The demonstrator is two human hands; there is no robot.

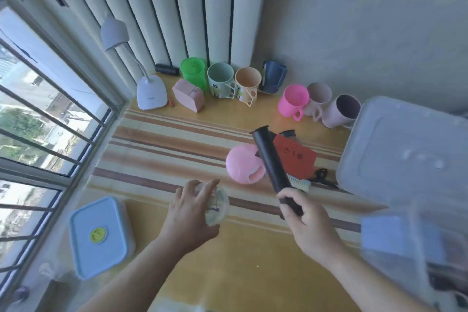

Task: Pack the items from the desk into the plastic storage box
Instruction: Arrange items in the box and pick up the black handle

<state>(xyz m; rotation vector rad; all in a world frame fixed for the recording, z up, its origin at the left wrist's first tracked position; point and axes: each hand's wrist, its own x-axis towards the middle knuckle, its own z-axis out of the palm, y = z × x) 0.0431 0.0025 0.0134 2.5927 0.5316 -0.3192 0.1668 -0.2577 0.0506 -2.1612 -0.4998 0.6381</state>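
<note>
My right hand [307, 223] grips the lower end of a long black tube [269, 157] that slants up and away over the desk. My left hand [192, 213] is curled around a small clear glass-like container [219, 206] on the striped cloth. The clear plastic storage box [425, 256] sits at the lower right with blurred items inside; its translucent lid [402, 149] lies behind it. A round pink case [243, 163], a red card [296, 157], a small brush [301, 183] and a black clip [323, 176] lie near the tube.
A row of cups lines the back wall: green [193, 72], grey-green [221, 80], orange [248, 85], navy [273, 75], pink [293, 102], two pale mauve [342, 110]. A white desk lamp [150, 91], pink block [188, 95] and blue-lidded container [100, 235] stand left by the window.
</note>
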